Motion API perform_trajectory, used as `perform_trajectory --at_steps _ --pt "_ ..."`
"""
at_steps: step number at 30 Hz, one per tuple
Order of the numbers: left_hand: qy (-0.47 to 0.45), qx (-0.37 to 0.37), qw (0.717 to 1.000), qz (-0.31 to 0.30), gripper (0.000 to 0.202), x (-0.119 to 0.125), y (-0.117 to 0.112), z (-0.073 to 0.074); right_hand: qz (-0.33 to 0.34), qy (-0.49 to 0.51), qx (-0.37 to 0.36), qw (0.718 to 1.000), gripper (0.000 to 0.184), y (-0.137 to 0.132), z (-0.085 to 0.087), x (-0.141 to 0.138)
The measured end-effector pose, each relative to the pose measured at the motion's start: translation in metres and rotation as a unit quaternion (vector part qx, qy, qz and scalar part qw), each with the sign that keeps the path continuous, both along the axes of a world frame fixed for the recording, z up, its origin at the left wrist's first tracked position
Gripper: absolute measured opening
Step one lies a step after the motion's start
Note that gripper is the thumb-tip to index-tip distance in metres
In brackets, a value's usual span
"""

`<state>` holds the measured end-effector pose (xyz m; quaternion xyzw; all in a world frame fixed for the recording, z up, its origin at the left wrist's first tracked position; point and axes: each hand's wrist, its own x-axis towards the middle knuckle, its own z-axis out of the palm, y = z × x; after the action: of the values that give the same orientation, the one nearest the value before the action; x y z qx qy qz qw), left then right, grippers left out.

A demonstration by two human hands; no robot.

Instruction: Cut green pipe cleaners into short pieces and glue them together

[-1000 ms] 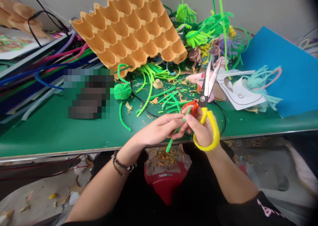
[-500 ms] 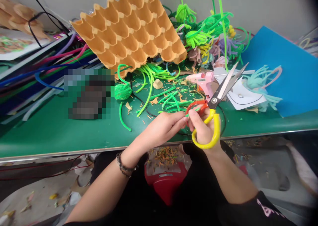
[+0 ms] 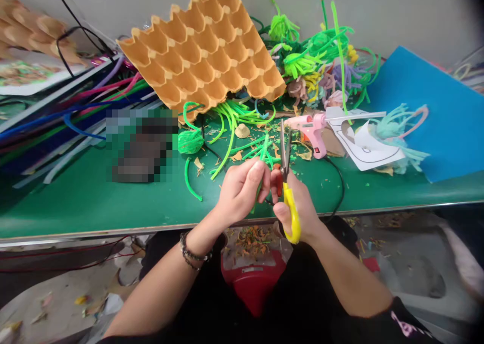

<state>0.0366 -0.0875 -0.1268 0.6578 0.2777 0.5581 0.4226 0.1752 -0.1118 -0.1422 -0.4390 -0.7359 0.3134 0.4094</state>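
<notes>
Head view: the left hand (image 3: 242, 190) has its grip pinched on a short green pipe cleaner (image 3: 263, 150), held upright above the green tabletop's (image 3: 75, 203) front edge. The right hand (image 3: 300, 210) has its grip closed through yellow-handled scissors (image 3: 289, 207), blades nearly together just beside the pipe cleaner.

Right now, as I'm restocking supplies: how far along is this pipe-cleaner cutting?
Done: cut green pieces litter the table; finished tufts stand behind. In hand: left hand pinches a green pipe cleaner, right hand holds the scissors beside it. Left: long stems lie stacked.
</notes>
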Motion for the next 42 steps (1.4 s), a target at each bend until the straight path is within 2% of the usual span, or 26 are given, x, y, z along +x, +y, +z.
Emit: perform_trajectory --at_steps 7,18,24,27,36,42 --pt "-0.009 0.075 0.996 0.054 0.037 0.003 -0.009 0.002 -0.009 -0.095 0.037 0.995 0.063 -0.004 0.008 -0.009" --pt "0.153 0.184 0.963 0.121 0.034 0.002 -0.005 0.007 -0.006 -0.1 0.028 0.995 0.065 -0.002 0.007 -0.007" --pt "0.222 0.188 0.952 0.094 0.034 -0.005 -0.002 0.009 0.003 -0.089 0.014 0.996 0.066 -0.002 0.007 -0.004" --pt "0.242 0.18 0.948 0.102 0.035 -0.006 -0.001 0.01 0.003 -0.091 0.003 0.996 0.067 -0.002 0.009 -0.003" --pt "0.207 0.167 0.953 0.143 0.035 -0.004 -0.002 0.01 -0.002 -0.106 -0.012 0.994 0.069 -0.003 0.012 -0.003" --pt "0.193 0.168 0.958 0.127 0.034 -0.004 -0.002 0.009 0.003 -0.097 -0.002 0.995 0.069 -0.004 0.011 -0.005"
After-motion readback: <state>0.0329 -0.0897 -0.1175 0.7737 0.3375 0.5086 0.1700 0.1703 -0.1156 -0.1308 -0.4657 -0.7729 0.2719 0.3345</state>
